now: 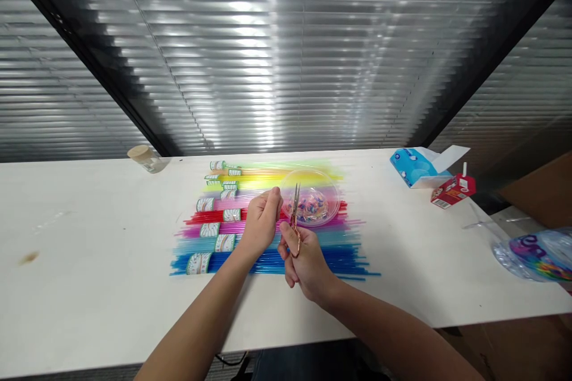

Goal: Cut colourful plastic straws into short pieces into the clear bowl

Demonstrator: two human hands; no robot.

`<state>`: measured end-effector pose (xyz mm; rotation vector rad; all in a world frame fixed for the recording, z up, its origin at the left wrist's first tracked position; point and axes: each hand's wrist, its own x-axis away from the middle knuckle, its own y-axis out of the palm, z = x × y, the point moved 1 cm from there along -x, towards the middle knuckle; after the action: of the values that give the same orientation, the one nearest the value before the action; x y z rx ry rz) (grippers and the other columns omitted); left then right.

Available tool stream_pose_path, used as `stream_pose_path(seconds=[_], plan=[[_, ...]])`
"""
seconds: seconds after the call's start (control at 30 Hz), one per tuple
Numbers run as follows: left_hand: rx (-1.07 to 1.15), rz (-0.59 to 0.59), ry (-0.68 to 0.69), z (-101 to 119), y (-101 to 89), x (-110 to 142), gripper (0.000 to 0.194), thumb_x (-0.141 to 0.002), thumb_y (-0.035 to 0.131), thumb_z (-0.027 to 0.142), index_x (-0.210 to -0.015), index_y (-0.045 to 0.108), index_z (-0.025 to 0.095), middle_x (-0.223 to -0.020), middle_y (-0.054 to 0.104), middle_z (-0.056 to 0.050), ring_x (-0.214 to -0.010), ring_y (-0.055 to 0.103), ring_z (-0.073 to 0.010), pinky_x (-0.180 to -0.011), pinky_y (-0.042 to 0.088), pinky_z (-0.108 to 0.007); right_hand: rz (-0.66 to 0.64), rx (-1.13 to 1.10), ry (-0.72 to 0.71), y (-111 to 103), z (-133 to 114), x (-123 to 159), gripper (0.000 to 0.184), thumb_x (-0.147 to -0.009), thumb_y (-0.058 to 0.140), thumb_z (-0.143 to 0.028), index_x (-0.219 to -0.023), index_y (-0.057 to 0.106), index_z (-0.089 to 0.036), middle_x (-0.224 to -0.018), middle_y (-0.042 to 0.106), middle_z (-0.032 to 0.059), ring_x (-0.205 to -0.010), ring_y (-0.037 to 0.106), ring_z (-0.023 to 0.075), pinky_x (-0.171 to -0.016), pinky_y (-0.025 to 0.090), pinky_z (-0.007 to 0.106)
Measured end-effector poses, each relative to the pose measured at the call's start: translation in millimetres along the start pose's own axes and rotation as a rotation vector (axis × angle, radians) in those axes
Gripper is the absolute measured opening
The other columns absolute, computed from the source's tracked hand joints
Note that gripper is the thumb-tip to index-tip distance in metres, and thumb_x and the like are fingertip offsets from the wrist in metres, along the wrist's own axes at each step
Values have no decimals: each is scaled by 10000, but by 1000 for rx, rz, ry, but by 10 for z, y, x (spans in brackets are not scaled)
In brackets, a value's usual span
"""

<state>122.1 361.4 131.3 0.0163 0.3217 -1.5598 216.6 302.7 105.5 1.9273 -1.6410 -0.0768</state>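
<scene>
From my remote seat, I am holding rose-gold scissors (294,221) in my right hand (308,262), its thumb and fingers closing around the looped metal handles, the slim blades pointing away from me. My left hand (261,220) is hovering just beside them, its fingers curling inward and the thumb pressing against them; at this size I cannot tell whether something thin is being pinched there.

Beyond the scissors, a round, clear plastic tub (338,193) is holding tiny pink, blue and purple pieces (313,208). Under the hands and tub, long, glossy sticks (344,260) are lying crosswise in blue, magenta, red, pink and yellow rows, with patterned bands (199,263) wrapping their left ends. They are resting on a smooth white table (89,292). A short jar (147,159) is leaning at the far left, while a blue cardboard box (415,168) and a red carton (453,191) are sitting at the right, near crinkly printed plastic (538,255).
</scene>
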Motion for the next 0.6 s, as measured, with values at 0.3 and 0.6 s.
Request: stream_pose_path(seconds=[0.3,0.6], plan=[[-18,-38,0,-25,-15,-16,558,-920,417,568,-511,310,205,-489,296,43,-494,267,-97,-508,254,-272,-11,-56,37,-19,-48,1,558,-681,697,-687,-658,435,-195,-517,478,-92,-250,263,10,-221,294,169],[-20,-18,11,-8,-10,-22,518,-936,408,516,-533,312,205,-497,315,44,-491,275,-96,-505,245,-272,32,-17,23,-10,22,-24,585,-665,712,-694,-631,395,-203,-473,439,-105,-230,248,8,-219,225,166]])
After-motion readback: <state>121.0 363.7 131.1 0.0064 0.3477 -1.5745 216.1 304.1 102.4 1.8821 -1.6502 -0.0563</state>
